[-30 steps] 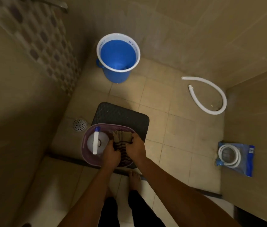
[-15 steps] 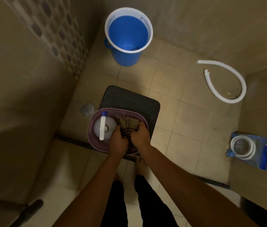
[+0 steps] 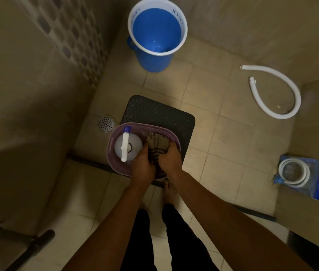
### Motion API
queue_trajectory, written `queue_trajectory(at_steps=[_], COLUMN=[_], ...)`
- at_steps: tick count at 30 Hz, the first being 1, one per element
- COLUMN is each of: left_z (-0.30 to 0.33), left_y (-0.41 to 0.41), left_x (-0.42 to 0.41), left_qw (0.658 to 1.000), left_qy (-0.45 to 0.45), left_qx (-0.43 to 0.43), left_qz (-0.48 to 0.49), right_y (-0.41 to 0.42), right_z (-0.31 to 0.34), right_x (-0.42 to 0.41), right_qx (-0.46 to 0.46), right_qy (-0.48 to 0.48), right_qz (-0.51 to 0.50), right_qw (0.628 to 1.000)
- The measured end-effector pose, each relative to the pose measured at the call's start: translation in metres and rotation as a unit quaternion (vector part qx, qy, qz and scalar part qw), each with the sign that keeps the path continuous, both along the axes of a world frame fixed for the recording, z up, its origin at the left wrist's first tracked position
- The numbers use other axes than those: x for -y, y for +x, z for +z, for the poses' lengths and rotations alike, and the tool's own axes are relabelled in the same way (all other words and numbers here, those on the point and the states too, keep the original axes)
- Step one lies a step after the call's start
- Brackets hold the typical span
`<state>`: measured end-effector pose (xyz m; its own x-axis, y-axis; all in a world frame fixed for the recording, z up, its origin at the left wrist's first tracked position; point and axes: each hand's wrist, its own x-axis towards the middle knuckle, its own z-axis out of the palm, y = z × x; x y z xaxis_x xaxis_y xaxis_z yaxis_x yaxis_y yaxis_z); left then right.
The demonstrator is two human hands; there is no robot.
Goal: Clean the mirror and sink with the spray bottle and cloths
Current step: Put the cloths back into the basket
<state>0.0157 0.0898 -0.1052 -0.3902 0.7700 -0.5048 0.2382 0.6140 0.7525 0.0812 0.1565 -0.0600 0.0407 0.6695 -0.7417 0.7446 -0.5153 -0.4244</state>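
We see the left hand (image 3: 142, 167) and right hand (image 3: 170, 160) still clutching one striped cloth (image 3: 157, 146) inside one purple basket (image 3: 113, 137), as before; one spray bottle (image 3: 127, 147) stands beside it. One blue bucket (image 3: 154, 57), two white hoses on the floor.

Floor: beige square ceramic tiles (image 3: 223, 137), pale grout | Walls: plain tan tiles (image 3: 252, 26); left wall has a patterned mosaic strip (image 3: 72, 36) | Drain: round perforated metal floor drain (image 3: 106, 124) beside the dark textured rubber mat (image 3: 166, 116) | Light: dim, warm.
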Motion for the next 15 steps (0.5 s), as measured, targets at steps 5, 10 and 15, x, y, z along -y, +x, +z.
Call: queue_trajectory(at_steps=[5,10,15], left_z=[0.004,0.011,0.006], left_y=[0.004,0.007,0.011], left_x=[0.0,0.001,0.003], left_qw=[0.992,0.985,0.981], left_qy=[0.03,0.026,0.016], left_qx=[-0.111,-0.152,-0.156], left_qz=[-0.043,-0.071,-0.111], right_y=[-0.003,-0.006,-0.007], right_z=[-0.002,-0.007,-0.011], right_x=[0.0,0.002,0.001], right_qx=[0.0,-0.017,-0.02], right_qy=[0.007,0.011,0.004], right_qz=[-0.022,-0.048,-0.047], right_qw=[1.0,0.999,0.999])
